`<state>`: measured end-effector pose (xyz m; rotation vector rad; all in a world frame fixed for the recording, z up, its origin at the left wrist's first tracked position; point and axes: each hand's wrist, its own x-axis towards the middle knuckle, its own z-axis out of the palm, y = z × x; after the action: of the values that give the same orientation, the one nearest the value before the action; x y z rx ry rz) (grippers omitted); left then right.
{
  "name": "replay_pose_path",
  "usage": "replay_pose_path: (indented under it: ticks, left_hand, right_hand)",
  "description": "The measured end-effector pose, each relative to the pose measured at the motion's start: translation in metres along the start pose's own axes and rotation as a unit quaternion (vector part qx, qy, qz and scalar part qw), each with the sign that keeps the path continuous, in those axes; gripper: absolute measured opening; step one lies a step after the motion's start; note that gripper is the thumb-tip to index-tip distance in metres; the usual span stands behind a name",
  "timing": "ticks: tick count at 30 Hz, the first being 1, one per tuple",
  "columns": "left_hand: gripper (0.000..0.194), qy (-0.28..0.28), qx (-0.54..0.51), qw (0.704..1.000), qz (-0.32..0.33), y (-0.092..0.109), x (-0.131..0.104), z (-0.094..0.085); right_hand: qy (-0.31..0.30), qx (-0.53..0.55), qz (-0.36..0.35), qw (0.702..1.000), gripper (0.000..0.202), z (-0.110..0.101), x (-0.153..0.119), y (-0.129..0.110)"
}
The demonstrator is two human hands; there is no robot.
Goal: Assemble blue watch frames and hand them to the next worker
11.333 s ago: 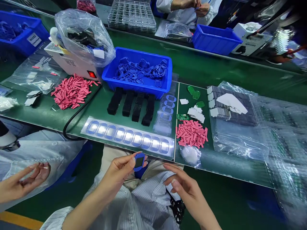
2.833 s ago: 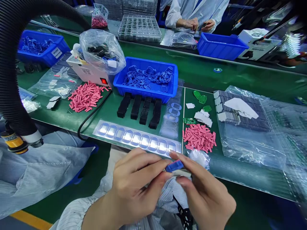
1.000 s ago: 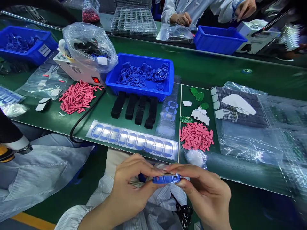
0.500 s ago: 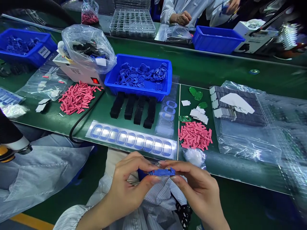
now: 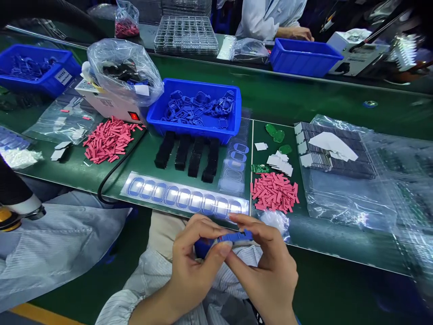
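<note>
Between my two hands, over my lap and just off the bench's front edge, is a small blue plastic frame part [image 5: 233, 236]. My left hand [image 5: 199, 259] pinches its left end between thumb and fingers; a bit of red shows there. At the other end, my right hand [image 5: 267, 257] is closed on the same part, its thumb underneath and one finger raised above the top edge. The fingers cover much of the part. Nearest to the hands on the bench lies a clear strip of oval film stickers [image 5: 186, 198].
Behind the strip stand black stacks [image 5: 184, 151] and a blue bin [image 5: 237, 108] of blue frames. Pink strips lie in piles [image 5: 274, 192], [image 5: 108, 140]. Bagged dark pieces [image 5: 358, 167] sit at right. A co-worker's hand [image 5: 301, 33] shows across the bench.
My right fingers have shifted on the blue part, one now lifted, and the part has tilted up at its right end. The co-worker's arm across the bench has moved right.
</note>
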<state>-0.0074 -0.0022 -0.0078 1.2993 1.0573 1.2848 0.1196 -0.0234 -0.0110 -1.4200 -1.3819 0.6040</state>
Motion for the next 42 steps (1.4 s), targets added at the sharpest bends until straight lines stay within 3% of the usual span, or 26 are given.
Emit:
replay_pose_path:
  ticks: [5,9,12,15,18,23,28,31,34,36,39,42]
  left_hand:
    - [0.009,-0.023,0.027,0.997,0.065,-0.001,0.001,0.001]
    - [0.009,-0.015,0.066,0.992,0.102,-0.004,0.002,-0.005]
    - [0.006,-0.023,0.079,0.995,0.054,-0.006,0.002,-0.007]
    - [0.012,-0.052,0.091,0.994,-0.012,-0.007,0.002,-0.009]
    - [0.011,-0.050,0.112,0.992,-0.011,-0.008,0.003,-0.012]
    - [0.008,-0.061,0.100,0.993,0.008,-0.008,0.005,-0.018]
    - [0.016,-0.104,0.066,0.992,0.025,-0.002,0.010,-0.021]
    - [0.023,-0.139,0.013,0.990,-0.027,0.002,0.012,-0.024]
    - [0.023,-0.181,-0.060,0.970,-0.149,0.007,0.013,-0.028]
    - [0.017,-0.177,-0.100,0.954,-0.220,0.010,0.013,-0.029]
    - [0.018,-0.141,-0.095,0.961,-0.220,0.014,0.012,-0.028]
    - [0.035,-0.115,-0.007,0.988,-0.105,0.017,0.011,-0.025]
  right_hand:
    - [0.028,0.071,0.053,0.996,0.023,-0.001,0.000,-0.006]
    - [-0.038,0.099,0.056,0.993,0.018,-0.015,0.005,-0.001]
    - [-0.081,0.105,0.067,0.989,0.015,-0.023,0.010,0.005]
    - [-0.080,0.103,0.072,0.989,0.015,-0.026,0.013,0.010]
    - [-0.106,0.118,0.071,0.985,0.014,-0.027,0.015,0.011]
    - [-0.155,0.088,0.017,0.984,0.015,-0.031,0.015,0.013]
    - [-0.151,0.021,-0.090,0.984,0.020,-0.037,0.008,0.020]
    - [-0.143,0.010,-0.156,0.977,0.019,-0.040,0.008,0.024]
    - [-0.132,0.002,-0.215,0.968,0.020,-0.041,0.011,0.023]
    - [-0.130,0.005,-0.231,0.964,0.024,-0.040,0.012,0.021]
    - [-0.098,0.033,-0.164,0.981,0.035,-0.035,0.006,0.019]
    - [-0.042,0.127,0.004,0.991,0.052,-0.028,-0.005,0.019]
